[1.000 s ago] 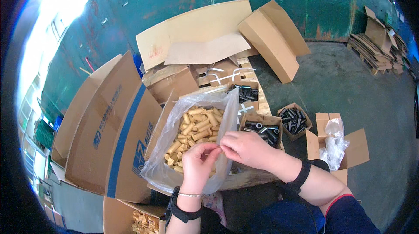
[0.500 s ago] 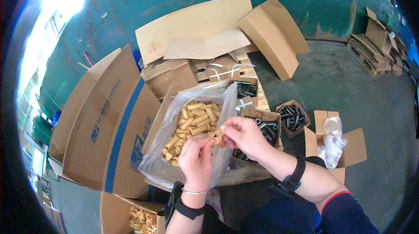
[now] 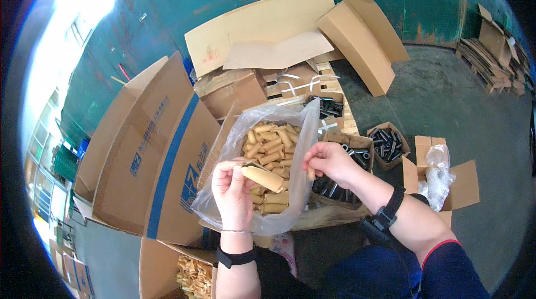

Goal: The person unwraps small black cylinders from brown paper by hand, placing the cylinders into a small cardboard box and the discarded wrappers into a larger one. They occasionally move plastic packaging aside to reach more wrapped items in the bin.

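- Head view: the left hand [image 3: 231,192] has thumb and fingers pinched around the left end of a tan paper-wrapped roll [image 3: 263,178], tilted with its right end lower and nearer.
- That roll is held above a clear plastic bag [image 3: 223,203] full of similar tan rolls [image 3: 272,156].
- By the bag's right edge, the right hand [image 3: 330,163] has its fingertips drawn together on a small tan piece [image 3: 311,174], too small to identify.
- Farther right, black tubes [image 3: 386,144] fill a cardboard box [image 3: 403,157].
- Near left, crumpled tan paper [image 3: 194,276] lies in a carton [image 3: 153,271].

Tan paper roll [image 3: 263,178] in the left hand [image 3: 232,192]
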### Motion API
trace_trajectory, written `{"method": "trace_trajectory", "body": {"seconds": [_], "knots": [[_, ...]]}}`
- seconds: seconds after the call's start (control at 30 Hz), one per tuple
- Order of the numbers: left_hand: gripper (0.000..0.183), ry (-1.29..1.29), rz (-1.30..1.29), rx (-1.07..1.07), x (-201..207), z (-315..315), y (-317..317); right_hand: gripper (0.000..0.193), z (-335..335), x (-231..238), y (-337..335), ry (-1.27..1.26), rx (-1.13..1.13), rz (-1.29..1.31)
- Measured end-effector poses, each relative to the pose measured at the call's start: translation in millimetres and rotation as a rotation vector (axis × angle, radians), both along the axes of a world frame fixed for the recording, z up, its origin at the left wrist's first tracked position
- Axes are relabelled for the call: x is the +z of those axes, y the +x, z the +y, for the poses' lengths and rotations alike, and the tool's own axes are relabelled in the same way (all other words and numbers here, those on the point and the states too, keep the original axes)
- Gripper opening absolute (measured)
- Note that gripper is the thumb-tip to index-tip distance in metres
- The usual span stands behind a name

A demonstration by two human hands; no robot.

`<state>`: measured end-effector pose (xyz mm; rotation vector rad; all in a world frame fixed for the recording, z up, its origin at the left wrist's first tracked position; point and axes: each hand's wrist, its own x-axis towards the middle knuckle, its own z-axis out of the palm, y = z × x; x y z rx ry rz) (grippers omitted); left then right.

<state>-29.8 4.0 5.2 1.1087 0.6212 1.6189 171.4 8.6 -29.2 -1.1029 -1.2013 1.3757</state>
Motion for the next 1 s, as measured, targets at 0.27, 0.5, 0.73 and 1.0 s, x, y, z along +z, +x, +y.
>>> {"method": "trace_trajectory", "body": {"seconds": [0.27,0.5,0.73,1.0], "knots": [[0.007,-0.085,0.12,-0.135,-9.2,-6.2,10.3,0.031,-26.8,25.4,-30.0,0.391,0.358,-0.368],[0.026,-0.208,0.541,-0.234,-14.2,-3.7,10.7,0.03,-28.6,31.9,-25.1,0.635,-0.071,-0.979],[0.018,-0.462,0.432,-0.228,-10.3,-4.9,21.5,0.028,-26.3,21.0,-25.2,0.739,-0.159,-1.086],[0.022,-0.426,0.45,-0.2,-13.9,-2.6,20.0,0.027,-27.6,18.0,-27.3,0.686,-0.124,-1.005]]}}
